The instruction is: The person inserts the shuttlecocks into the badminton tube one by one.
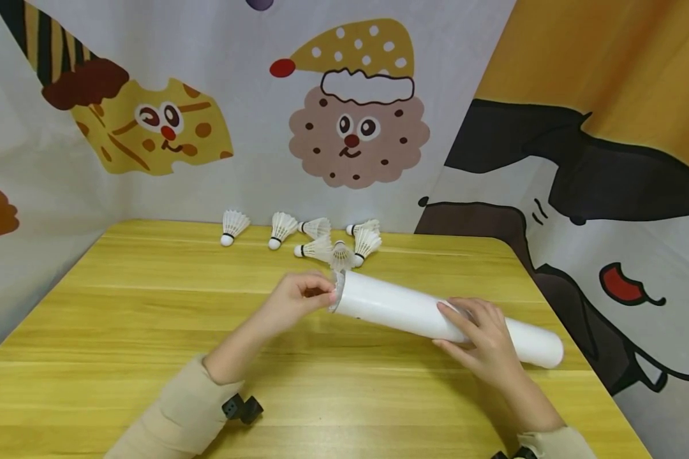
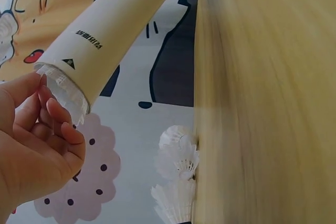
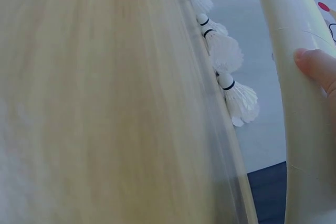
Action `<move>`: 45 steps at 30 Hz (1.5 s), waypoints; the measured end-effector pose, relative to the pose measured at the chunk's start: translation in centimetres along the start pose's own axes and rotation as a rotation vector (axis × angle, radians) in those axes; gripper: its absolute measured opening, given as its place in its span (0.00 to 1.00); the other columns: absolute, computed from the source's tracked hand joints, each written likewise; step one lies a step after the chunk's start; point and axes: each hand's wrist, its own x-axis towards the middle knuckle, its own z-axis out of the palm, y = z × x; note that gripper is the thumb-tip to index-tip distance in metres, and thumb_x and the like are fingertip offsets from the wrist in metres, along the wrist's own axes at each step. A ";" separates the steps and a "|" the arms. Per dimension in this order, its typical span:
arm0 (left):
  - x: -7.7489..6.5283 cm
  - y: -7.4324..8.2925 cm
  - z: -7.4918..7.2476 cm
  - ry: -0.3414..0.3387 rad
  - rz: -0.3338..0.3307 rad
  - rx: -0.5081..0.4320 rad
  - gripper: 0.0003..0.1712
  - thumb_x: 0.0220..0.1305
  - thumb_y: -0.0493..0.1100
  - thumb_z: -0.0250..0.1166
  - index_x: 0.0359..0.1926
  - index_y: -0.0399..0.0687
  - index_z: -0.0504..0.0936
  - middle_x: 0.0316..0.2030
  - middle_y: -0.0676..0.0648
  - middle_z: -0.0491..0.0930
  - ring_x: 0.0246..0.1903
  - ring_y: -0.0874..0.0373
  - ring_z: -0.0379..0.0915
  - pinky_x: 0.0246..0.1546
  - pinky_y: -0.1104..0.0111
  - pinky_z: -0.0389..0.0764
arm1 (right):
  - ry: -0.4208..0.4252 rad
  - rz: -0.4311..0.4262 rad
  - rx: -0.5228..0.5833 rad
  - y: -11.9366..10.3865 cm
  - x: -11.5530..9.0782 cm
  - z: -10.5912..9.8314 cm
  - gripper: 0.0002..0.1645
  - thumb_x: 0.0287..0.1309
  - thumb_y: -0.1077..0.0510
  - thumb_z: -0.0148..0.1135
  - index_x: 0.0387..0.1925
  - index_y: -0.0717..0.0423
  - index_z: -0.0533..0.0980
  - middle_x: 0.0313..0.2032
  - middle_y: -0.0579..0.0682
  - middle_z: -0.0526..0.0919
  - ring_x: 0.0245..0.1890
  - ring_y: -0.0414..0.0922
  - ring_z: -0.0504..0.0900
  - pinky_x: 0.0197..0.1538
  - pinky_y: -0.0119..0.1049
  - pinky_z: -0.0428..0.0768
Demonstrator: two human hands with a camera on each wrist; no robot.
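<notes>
A white shuttlecock tube [image 1: 399, 305] is held up at a slant above the table, its open mouth toward the left. My right hand [image 1: 485, 341] grips it around the middle, and the thumb [image 3: 315, 66] lies along its side in the right wrist view. At the mouth, my left hand [image 1: 295, 296] pinches the feathered rim of a shuttlecock [image 2: 71, 92] between thumb and index finger. Most of that shuttlecock is hidden inside the tube. Dark print and a small triangle mark the tube near this end in the left wrist view.
Several loose shuttlecocks lie along the back of the wooden table [image 1: 149, 306], including one shuttlecock [image 1: 233, 227] apart at the left and a shuttlecock [image 1: 341, 255] just behind the tube's mouth. A printed curtain [image 1: 252, 191] hangs behind the table.
</notes>
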 end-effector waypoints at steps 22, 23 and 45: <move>0.1 -0.6 1.2 -0.010 -0.015 -0.076 0.06 0.60 0.27 0.62 0.38 0.28 0.83 0.39 0.41 0.80 0.37 0.54 0.73 0.36 0.67 0.78 | 0.011 -0.008 0.012 -0.4 0.1 -0.1 0.33 0.58 0.35 0.60 0.48 0.59 0.81 0.43 0.62 0.80 0.40 0.60 0.75 0.46 0.50 0.65; 0.1 -0.6 1.2 -0.014 -0.014 -0.079 0.06 0.60 0.27 0.61 0.38 0.28 0.83 0.39 0.40 0.80 0.37 0.54 0.73 0.36 0.67 0.78 | 0.011 -0.009 0.015 -0.5 0.2 -0.1 0.33 0.58 0.35 0.60 0.48 0.59 0.81 0.43 0.62 0.80 0.40 0.60 0.75 0.46 0.50 0.65; 0.0 -0.2 0.7 -0.045 -0.036 -0.092 0.07 0.60 0.27 0.62 0.40 0.26 0.81 0.45 0.36 0.80 0.39 0.54 0.76 0.38 0.65 0.80 | 0.013 -0.003 0.026 -0.4 0.3 0.0 0.33 0.58 0.35 0.61 0.48 0.59 0.81 0.44 0.61 0.80 0.41 0.60 0.75 0.47 0.48 0.65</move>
